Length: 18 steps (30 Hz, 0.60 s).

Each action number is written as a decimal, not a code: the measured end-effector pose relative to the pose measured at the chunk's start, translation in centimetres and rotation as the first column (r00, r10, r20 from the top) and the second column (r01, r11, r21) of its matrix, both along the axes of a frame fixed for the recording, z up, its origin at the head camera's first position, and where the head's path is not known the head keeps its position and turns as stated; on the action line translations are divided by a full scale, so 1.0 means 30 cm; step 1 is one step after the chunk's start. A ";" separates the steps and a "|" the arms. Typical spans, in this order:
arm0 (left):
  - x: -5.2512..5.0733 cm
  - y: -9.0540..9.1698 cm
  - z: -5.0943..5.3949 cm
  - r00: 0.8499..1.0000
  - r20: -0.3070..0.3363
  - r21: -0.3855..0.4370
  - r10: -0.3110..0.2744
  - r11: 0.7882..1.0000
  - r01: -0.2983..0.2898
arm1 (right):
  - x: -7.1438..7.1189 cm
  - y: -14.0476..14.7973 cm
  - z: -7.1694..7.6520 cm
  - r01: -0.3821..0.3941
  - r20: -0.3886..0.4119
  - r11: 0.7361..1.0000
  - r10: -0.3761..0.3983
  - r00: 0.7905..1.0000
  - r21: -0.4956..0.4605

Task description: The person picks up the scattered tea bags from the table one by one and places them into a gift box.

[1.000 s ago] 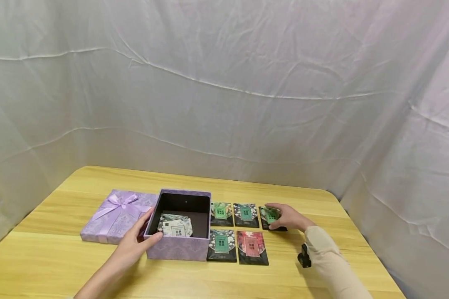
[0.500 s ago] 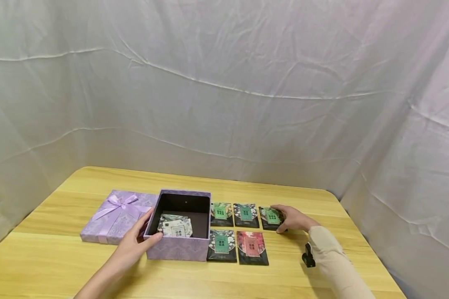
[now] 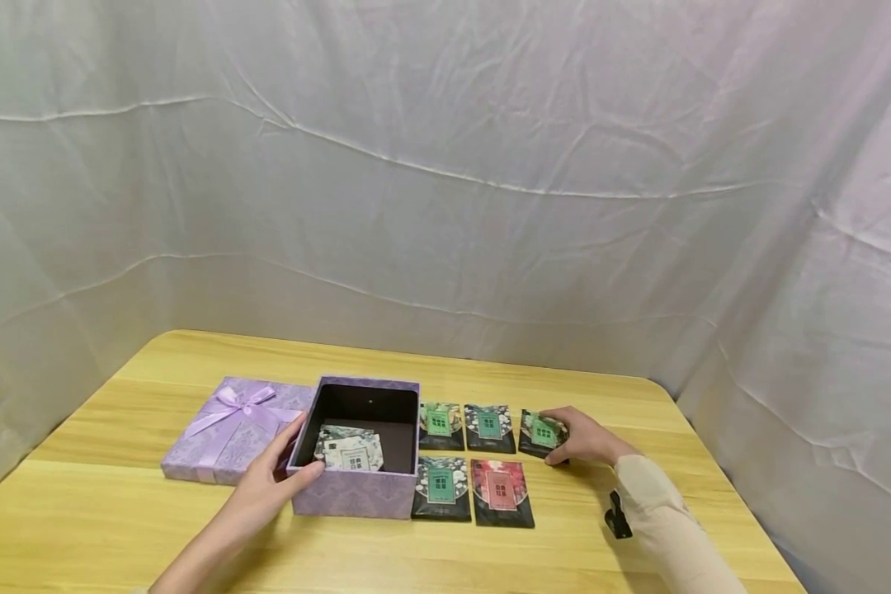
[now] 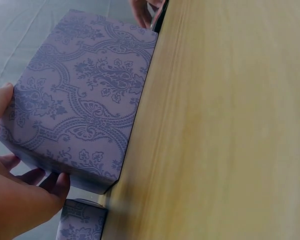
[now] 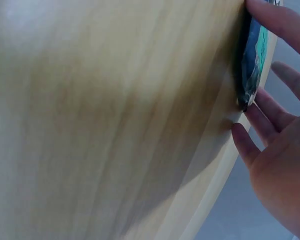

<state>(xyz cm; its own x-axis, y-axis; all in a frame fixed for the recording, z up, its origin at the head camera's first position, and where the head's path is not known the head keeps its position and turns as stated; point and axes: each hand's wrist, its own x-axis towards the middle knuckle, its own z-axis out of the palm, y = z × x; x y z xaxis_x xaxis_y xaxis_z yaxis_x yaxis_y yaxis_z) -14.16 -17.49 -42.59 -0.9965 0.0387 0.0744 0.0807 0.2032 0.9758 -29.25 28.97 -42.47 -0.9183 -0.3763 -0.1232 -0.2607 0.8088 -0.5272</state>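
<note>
My left hand (image 3: 277,474) holds the near left corner of a purple patterned gift box (image 3: 352,495), with the thumb at its rim and the fingers along its side. Pale tea packets (image 3: 352,454) lie inside the box, overlapping. On the right, my right hand (image 3: 582,436) grips the right part of a black and green tea packet (image 3: 540,433), thumb at the near edge. That packet (image 5: 255,55) shows almost edge-on in the right wrist view, at the wood surface. Its right end is partly hidden by the fingers in the head view.
Left of the box lies its purple lid (image 3: 241,429) with a ribbon bow. Between box and right hand are a green packet (image 3: 440,423), two teal-labelled packets (image 3: 490,426) and a red packet (image 3: 502,491), flat on the wooden table (image 3: 386,561). A pale curtain (image 3: 445,206) hangs behind.
My right hand has drawn back a little to the right along the green tea packet, which now sits slightly farther right and turned. My left hand stays on the box.
</note>
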 end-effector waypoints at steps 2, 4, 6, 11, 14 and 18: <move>0.000 0.000 -0.001 1.000 -0.001 -0.007 0.000 1.000 0.000 | 0.010 0.000 0.002 0.002 -0.015 1.000 -0.002 1.000 0.018; -0.001 0.001 -0.002 1.000 0.004 -0.010 0.002 1.000 -0.002 | 0.019 0.001 0.004 0.012 -0.026 0.999 -0.011 1.000 0.035; -0.001 0.002 -0.002 1.000 0.010 -0.009 0.004 1.000 -0.004 | 0.024 0.001 0.005 0.021 -0.028 0.999 -0.020 0.999 0.040; 0.000 0.004 -0.002 1.000 0.009 -0.005 0.006 1.000 -0.006 | 0.025 0.004 0.003 0.021 -0.037 1.000 -0.020 0.999 0.019; 0.002 0.003 0.000 1.000 0.009 0.001 0.003 1.000 -0.003 | 0.023 0.006 0.002 -0.008 -0.060 1.000 0.008 0.998 0.000; 0.003 0.003 0.004 1.000 0.020 0.002 0.001 1.000 -0.001 | 0.025 0.006 -0.002 -0.031 -0.094 0.999 0.029 0.995 -0.017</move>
<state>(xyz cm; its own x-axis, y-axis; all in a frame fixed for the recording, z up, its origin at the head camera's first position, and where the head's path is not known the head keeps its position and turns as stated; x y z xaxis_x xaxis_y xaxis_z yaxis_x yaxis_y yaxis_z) -14.07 -17.39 -42.48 -0.9978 0.0372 0.0547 0.0611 0.2017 0.9775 -28.50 29.16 -42.52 -0.9138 -0.4051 -0.0302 -0.3334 0.7903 -0.5140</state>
